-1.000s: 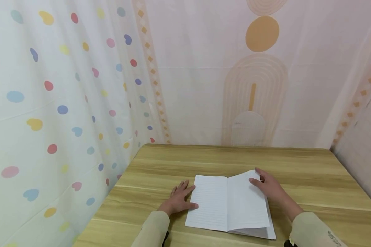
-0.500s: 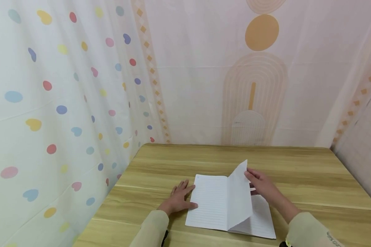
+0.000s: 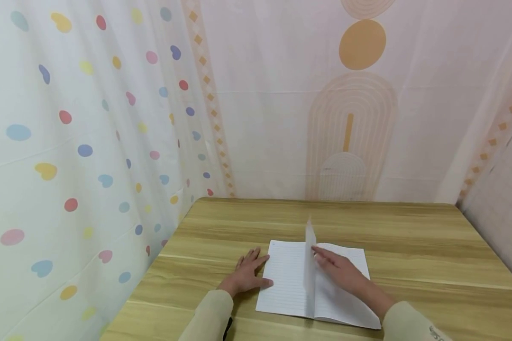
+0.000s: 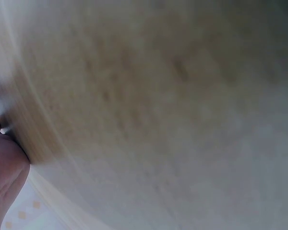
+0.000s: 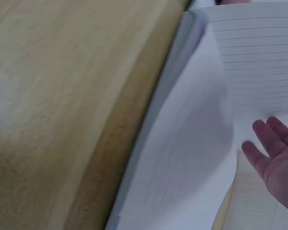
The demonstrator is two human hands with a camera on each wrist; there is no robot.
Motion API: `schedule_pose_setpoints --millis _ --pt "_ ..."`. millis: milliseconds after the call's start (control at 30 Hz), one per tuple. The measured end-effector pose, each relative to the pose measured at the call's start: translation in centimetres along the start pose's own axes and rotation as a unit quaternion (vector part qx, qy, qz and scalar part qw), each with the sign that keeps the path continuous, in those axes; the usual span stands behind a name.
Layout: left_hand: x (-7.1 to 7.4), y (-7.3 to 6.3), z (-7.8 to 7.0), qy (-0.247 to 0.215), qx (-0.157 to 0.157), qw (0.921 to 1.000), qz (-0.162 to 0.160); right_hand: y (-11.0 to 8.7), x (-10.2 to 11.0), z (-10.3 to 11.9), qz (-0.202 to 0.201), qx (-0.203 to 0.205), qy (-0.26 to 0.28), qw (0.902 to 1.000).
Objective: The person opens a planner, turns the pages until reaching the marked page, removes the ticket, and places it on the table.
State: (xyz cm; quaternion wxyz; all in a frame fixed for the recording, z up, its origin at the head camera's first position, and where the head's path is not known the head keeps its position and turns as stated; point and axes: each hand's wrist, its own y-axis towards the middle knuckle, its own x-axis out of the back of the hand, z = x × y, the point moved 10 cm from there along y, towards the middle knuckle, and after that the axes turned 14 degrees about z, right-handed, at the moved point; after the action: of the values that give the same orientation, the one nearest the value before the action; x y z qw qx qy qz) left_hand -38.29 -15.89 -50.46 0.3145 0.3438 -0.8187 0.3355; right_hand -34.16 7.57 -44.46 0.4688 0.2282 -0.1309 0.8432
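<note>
A lined notebook (image 3: pixel 283 284) lies spread on the wooden table, its pages white. One leaf (image 3: pixel 309 270) stands nearly upright along the fold, seen almost edge-on from the head. My right hand (image 3: pixel 343 274) is over the right-hand page, fingertips against the standing leaf. The right wrist view has this hand (image 5: pixel 281 165) with straight, spread fingers beside the ruled sheet (image 5: pixel 259 52). My left hand (image 3: pixel 248 275) lies with fingers spread at the notebook's left edge, its thumb on the margin. Only part of the left hand (image 4: pixel 7 175) appears in the blurred left wrist view.
The wood-grain table (image 3: pixel 222 222) extends around the notebook to its far edge. Behind it hangs a pale patterned curtain (image 3: pixel 273 118), and a dotted curtain (image 3: pixel 85 189) runs down the left side.
My right hand has moved left, taking the leaf from nearly flat on the right side to upright at the fold. Its pinch on the leaf has loosened. The left hand has stayed put.
</note>
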Motion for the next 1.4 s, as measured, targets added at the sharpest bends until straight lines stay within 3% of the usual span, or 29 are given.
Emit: schedule_pose_setpoints --millis 100,233,333,433,733,967,1167,1300,1400 --pt "0.0 0.0 0.0 0.002 -0.004 1.0000 -0.002 0.0 -1.6 0.4 0.022 0.020 -0.145 0.9890" --pt "0.2 0.0 -0.2 0.001 -0.015 0.9998 -0.014 0.0 -4.1 0.2 0.068 0.031 -0.285 0.9556" --pt "0.4 0.1 -0.2 -0.017 -0.024 0.9992 -0.026 -0.1 -5.3 -0.3 0.096 0.013 -0.338 0.9363" --pt "0.5 0.2 -0.1 -0.039 -0.022 0.9985 -0.031 -0.2 -5.9 -0.4 0.106 0.005 -0.359 0.9271" --pt "0.1 0.1 0.0 0.014 -0.002 0.9998 -0.012 -0.2 -5.8 -0.6 0.107 -0.012 -0.344 0.9326" --pt "0.1 -0.5 -0.7 0.014 -0.003 0.9998 -0.011 -0.8 -2.9 -2.8 0.054 -0.027 -0.322 0.9449" --pt "0.0 -0.4 -0.6 0.018 -0.002 0.9998 -0.008 -1.8 1.0 -4.6 0.010 -0.060 -0.347 0.9357" --pt "0.0 -0.3 -0.4 0.023 -0.001 0.9997 -0.009 -2.3 3.4 -6.2 -0.004 -0.103 -0.362 0.9263" --pt "0.0 -0.4 -0.4 0.020 -0.001 0.9997 -0.010 -2.7 5.0 -7.6 -0.009 -0.140 -0.352 0.9253"
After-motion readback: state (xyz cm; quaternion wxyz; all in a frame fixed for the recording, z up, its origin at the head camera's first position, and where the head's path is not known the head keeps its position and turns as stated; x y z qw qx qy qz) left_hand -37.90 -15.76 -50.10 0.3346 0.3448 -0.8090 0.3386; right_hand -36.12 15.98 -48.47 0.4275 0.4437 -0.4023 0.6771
